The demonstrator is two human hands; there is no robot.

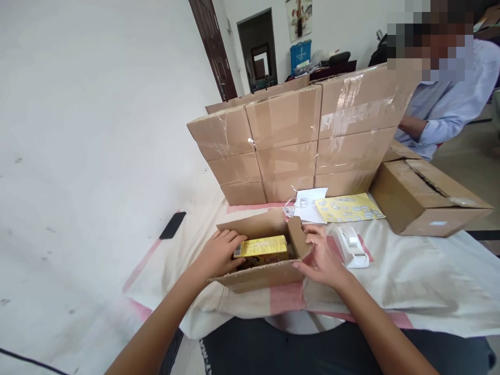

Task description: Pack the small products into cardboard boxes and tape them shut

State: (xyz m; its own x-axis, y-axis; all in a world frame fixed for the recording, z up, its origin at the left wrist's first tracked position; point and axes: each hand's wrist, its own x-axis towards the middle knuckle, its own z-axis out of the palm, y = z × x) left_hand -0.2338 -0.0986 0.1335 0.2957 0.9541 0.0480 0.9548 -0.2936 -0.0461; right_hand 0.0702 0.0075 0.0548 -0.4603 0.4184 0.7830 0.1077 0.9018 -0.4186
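An open cardboard box (260,278) stands on the cloth-covered table in front of me. Inside it lies a yellow printed box (265,246). My left hand (222,252) reaches over the left side of the cardboard box, with its fingers on the left end of the yellow box. My right hand (318,255) is at the right side, its thumb and fingers closed around the edge and side flap of the cardboard box. What lies under the yellow box is hidden.
Stacked taped boxes (289,151) form a wall behind. A tape dispenser (351,247), a yellow sticker sheet (347,207), white paper (310,204) and a closed carton (433,198) are rightward. A black phone (173,225) lies left. A person (453,104) is at back right.
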